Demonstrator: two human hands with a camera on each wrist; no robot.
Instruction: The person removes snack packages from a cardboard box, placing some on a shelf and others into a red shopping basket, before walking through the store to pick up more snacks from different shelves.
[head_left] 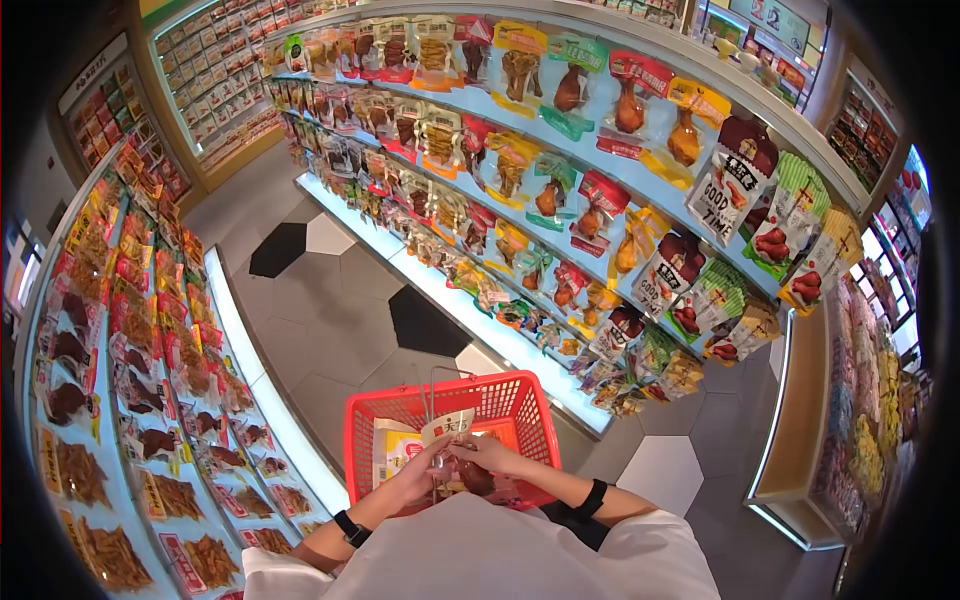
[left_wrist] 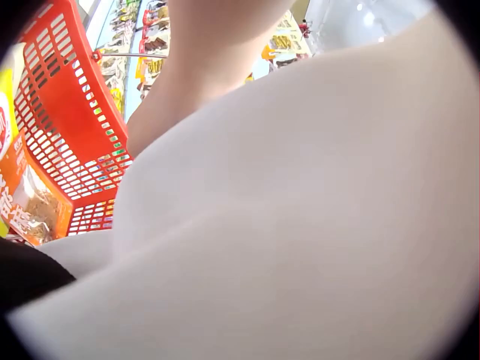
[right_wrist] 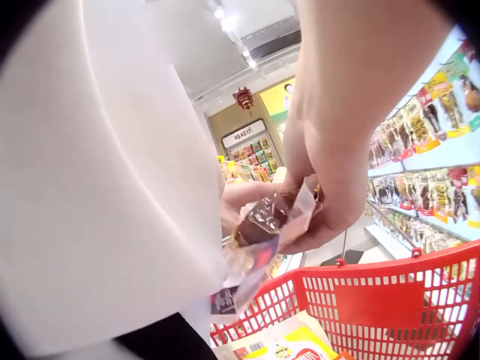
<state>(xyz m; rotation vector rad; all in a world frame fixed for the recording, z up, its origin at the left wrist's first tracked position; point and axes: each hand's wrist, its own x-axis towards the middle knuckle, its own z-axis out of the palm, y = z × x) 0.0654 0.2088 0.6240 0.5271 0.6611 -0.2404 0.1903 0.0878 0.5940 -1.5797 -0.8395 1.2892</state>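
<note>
Both hands meet over a red basket (head_left: 540,430), holding one clear packet of dark brown food (head_left: 472,476). The left hand (head_left: 425,472) grips its left side near a pale printed top; the right hand (head_left: 492,456) grips its right side. In the right wrist view the right hand (right_wrist: 326,210) curls round the packet (right_wrist: 266,217), whose printed end hangs down at the left. The left hand's fingers are partly hidden behind it. Inside the basket lie a yellow and white packet (right_wrist: 300,346) and an orange packet (left_wrist: 34,202). A forearm and white clothing fill most of the left wrist view.
A long shelf wall (head_left: 600,150) of hanging snack packets runs beyond the basket to the right. Another sloping shelf (head_left: 150,400) of packets stands at left. Grey and black floor tiles (head_left: 430,322) lie between them. At far right is a wooden-edged display bin (head_left: 800,440).
</note>
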